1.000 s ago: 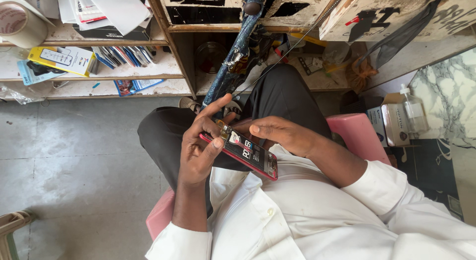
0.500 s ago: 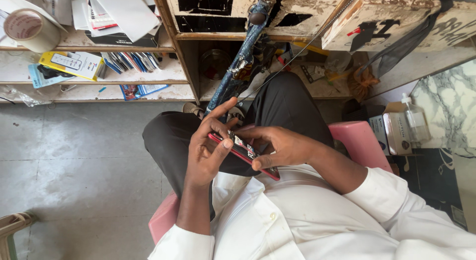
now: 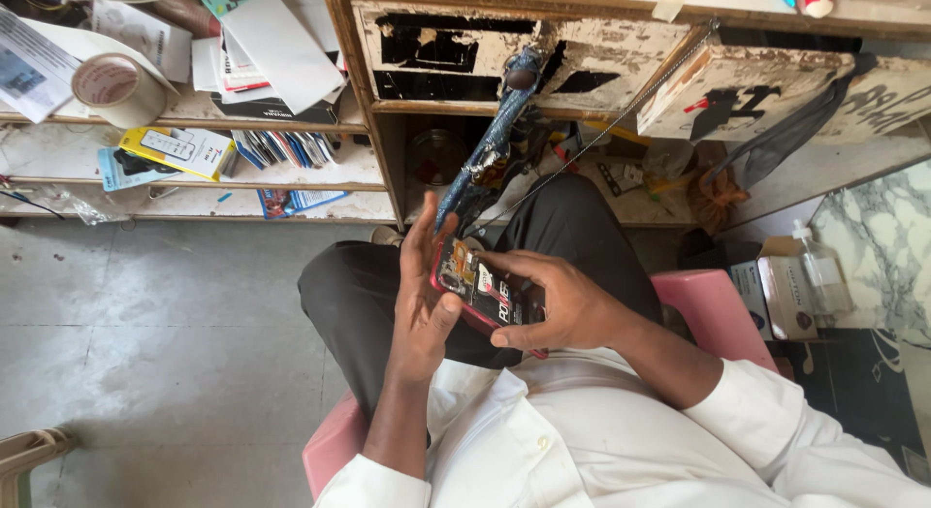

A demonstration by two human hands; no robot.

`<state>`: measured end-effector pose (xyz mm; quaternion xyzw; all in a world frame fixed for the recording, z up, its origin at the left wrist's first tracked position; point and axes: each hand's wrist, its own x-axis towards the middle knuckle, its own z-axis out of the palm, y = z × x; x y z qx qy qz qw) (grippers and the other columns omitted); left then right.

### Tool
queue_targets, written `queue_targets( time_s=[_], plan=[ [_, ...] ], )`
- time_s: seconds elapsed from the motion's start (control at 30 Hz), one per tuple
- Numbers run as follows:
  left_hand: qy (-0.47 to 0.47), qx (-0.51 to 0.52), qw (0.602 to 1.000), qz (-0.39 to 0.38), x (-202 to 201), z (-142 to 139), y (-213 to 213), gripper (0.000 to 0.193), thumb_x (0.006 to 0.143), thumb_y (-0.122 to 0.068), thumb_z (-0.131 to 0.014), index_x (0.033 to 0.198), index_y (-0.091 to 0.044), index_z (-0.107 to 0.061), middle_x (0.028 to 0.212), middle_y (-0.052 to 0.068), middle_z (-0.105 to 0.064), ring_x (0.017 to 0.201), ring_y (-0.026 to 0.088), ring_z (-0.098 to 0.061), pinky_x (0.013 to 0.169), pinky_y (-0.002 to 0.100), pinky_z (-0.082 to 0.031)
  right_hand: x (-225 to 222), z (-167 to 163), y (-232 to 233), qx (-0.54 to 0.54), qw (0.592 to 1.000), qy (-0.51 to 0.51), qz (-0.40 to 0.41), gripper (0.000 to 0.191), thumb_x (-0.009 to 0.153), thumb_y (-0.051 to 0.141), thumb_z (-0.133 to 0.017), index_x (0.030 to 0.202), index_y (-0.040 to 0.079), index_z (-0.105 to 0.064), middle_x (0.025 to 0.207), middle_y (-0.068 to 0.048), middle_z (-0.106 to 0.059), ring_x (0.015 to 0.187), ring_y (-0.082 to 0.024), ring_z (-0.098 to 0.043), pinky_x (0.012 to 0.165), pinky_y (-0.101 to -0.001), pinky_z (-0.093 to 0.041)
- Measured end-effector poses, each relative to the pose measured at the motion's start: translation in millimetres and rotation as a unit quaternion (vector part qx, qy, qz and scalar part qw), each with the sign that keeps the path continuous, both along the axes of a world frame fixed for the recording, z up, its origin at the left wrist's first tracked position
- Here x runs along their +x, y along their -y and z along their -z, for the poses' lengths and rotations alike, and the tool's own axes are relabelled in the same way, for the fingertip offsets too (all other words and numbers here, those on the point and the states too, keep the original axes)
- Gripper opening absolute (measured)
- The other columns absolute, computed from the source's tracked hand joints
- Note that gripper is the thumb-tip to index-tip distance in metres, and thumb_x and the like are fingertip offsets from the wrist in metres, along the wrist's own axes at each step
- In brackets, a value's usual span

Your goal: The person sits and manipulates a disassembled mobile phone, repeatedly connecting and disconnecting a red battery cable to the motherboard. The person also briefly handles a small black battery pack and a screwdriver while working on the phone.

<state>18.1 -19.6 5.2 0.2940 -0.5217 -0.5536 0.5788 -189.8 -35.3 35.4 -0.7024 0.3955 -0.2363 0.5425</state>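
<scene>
I see both hands over my lap, the left hand on the left side of the flat packet, the right hand on its right side. My lap sits on the stool. Ahead stand the shelves: a tape roll at the upper left, papers right of it, a carton below. A bottle stands right of the stool.

flat red-edged dark package with printed label, gripped between left hand and right hand; yellow carton on shelf; white boxes beside marble
</scene>
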Motion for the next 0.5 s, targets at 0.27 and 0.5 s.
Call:
queue_targets(
  time_s=[0.27,0.5],
  plan=[
    [-0.068,0.039,0.997,0.022,-9.2,8.8,-1.0,0.106,0.096,-0.072,-0.060,0.164,-0.001,-0.022,0.164,0.024,-0.039,0.154,0.033,-0.038,0.128,0.045,-0.028,1.5,-5.0,-1.5,-0.098,0.994,-0.026,0.039,0.102,0.072,0.039,-0.089,0.151,-0.006,-0.043,0.129,-0.018,-0.068,0.115,-0.022,-0.068,0.100,-0.0320,-0.053],
    [-0.069,0.067,0.995,0.027,-9.8,6.0,-0.7,0.106,0.092,-0.067,-0.066,0.164,-0.006,-0.019,0.157,0.026,-0.046,0.145,0.033,-0.046,0.119,0.046,-0.038,-1.1,-1.6,0.2,0.092,0.994,0.057,0.031,0.104,0.077,0.047,-0.083,0.158,0.002,-0.036,0.134,-0.014,-0.065,0.124,-0.022,-0.064,0.100,-0.0378,-0.056]
  ],
)
